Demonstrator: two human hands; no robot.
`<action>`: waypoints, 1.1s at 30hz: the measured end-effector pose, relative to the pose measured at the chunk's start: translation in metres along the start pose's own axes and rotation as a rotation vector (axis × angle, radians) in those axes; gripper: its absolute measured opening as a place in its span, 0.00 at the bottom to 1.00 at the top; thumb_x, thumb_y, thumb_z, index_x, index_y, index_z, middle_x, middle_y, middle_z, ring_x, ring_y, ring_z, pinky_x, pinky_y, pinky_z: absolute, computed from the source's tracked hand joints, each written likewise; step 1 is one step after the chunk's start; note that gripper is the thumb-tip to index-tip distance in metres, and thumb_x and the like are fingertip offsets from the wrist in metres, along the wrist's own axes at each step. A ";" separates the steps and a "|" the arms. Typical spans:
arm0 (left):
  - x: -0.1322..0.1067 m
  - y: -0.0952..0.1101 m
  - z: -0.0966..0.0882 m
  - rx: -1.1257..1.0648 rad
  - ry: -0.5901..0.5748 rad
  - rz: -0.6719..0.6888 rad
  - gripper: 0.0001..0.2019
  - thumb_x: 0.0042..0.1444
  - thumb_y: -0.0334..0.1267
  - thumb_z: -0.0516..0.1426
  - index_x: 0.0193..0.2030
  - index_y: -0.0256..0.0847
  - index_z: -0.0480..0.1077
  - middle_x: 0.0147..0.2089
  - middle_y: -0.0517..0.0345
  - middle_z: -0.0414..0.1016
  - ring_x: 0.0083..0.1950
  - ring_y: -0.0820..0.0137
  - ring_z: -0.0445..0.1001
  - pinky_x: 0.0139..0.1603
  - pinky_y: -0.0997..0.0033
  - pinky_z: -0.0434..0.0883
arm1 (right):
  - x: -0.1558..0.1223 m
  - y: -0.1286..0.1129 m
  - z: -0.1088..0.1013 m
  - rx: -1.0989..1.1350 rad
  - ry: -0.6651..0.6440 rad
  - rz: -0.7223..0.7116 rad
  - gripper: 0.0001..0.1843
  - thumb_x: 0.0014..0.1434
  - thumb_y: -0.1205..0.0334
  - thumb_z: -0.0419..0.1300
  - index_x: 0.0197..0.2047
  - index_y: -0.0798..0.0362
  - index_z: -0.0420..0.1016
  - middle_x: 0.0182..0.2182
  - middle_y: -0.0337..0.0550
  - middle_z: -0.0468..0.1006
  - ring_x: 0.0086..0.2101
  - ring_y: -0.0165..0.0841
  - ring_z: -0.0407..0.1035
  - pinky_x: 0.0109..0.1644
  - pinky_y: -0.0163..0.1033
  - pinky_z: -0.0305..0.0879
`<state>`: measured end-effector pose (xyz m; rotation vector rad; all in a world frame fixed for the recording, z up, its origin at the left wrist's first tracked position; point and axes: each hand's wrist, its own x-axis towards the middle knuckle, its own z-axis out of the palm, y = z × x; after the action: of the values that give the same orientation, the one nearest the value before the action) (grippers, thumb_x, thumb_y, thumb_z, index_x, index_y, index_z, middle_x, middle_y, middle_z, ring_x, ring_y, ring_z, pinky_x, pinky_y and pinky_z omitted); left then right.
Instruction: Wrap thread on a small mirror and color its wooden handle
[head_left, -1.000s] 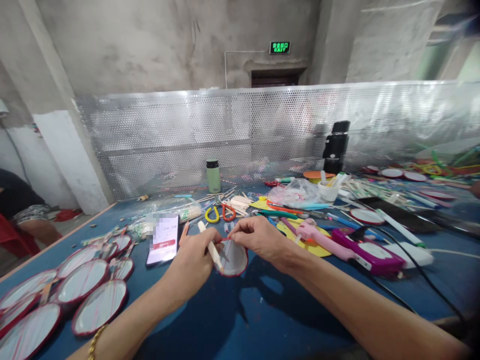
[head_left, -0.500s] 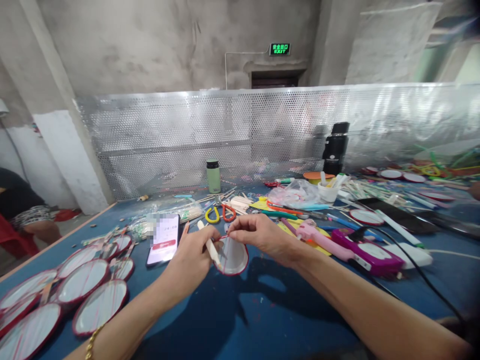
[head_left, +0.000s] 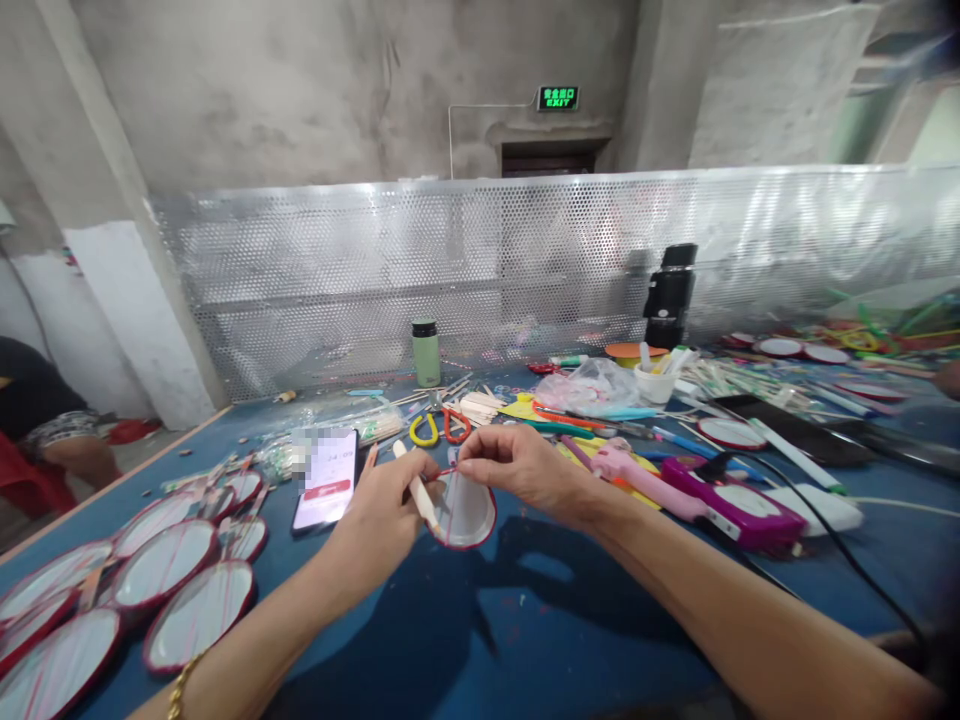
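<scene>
My left hand point(head_left: 386, 512) is closed around a wooden stick point(head_left: 417, 489) fixed to a small white disc with a red rim point(head_left: 469, 513), held just above the blue table point(head_left: 480, 620). My right hand point(head_left: 516, 466) pinches a thin red string point(head_left: 445, 473) at the disc's top edge, close to my left thumb. The two hands almost touch over the disc.
Several finished red-rimmed discs point(head_left: 176, 580) lie at the left. A phone point(head_left: 328, 476) lies beside my left hand. Scissors point(head_left: 440, 425), a pink glue gun point(head_left: 637, 470), a magenta box point(head_left: 739, 505), cables, sticks, a green bottle point(head_left: 427, 352) and a black flask point(head_left: 670, 294) crowd the far side. A person sits at far left.
My hands and the disc have shifted very slightly upward, away from me; my right fingers now sit at the disc's top edge pinching the string. Nothing else moved.
</scene>
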<state>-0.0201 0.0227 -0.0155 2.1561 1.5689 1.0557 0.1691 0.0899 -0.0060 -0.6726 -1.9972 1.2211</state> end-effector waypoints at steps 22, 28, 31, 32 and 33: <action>0.005 -0.001 -0.003 -0.061 -0.014 -0.022 0.08 0.55 0.37 0.53 0.27 0.40 0.68 0.23 0.63 0.68 0.27 0.70 0.64 0.29 0.73 0.58 | -0.004 -0.008 -0.002 -0.086 -0.053 -0.108 0.06 0.59 0.60 0.61 0.37 0.54 0.74 0.32 0.39 0.76 0.33 0.29 0.69 0.38 0.35 0.65; 0.004 -0.001 -0.002 -0.093 -0.030 -0.018 0.08 0.56 0.36 0.53 0.27 0.40 0.67 0.23 0.64 0.66 0.27 0.70 0.63 0.29 0.73 0.58 | -0.005 -0.008 -0.005 -0.108 -0.116 -0.120 0.06 0.59 0.61 0.60 0.39 0.54 0.73 0.31 0.38 0.74 0.32 0.28 0.67 0.37 0.34 0.64; 0.003 -0.001 -0.001 -0.095 -0.030 -0.026 0.08 0.56 0.37 0.53 0.27 0.40 0.66 0.23 0.64 0.66 0.28 0.70 0.63 0.29 0.73 0.57 | -0.006 -0.009 -0.006 -0.121 -0.106 -0.124 0.06 0.59 0.60 0.60 0.38 0.54 0.72 0.31 0.38 0.74 0.31 0.28 0.67 0.36 0.34 0.64; 0.003 -0.001 -0.001 -0.095 -0.027 -0.025 0.08 0.56 0.37 0.53 0.27 0.40 0.66 0.23 0.64 0.67 0.28 0.70 0.63 0.29 0.73 0.57 | -0.006 -0.010 -0.006 -0.126 -0.103 -0.125 0.06 0.59 0.60 0.60 0.38 0.54 0.72 0.31 0.38 0.74 0.31 0.28 0.67 0.36 0.34 0.63; 0.003 -0.001 0.000 -0.095 -0.024 -0.024 0.08 0.56 0.37 0.53 0.27 0.40 0.66 0.24 0.63 0.67 0.28 0.70 0.63 0.29 0.73 0.57 | -0.007 -0.010 -0.005 -0.131 -0.100 -0.125 0.06 0.59 0.60 0.60 0.38 0.54 0.72 0.31 0.38 0.74 0.31 0.28 0.66 0.36 0.34 0.63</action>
<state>-0.0206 0.0253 -0.0147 2.0748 1.4995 1.0707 0.1767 0.0838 0.0031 -0.5493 -2.1820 1.0759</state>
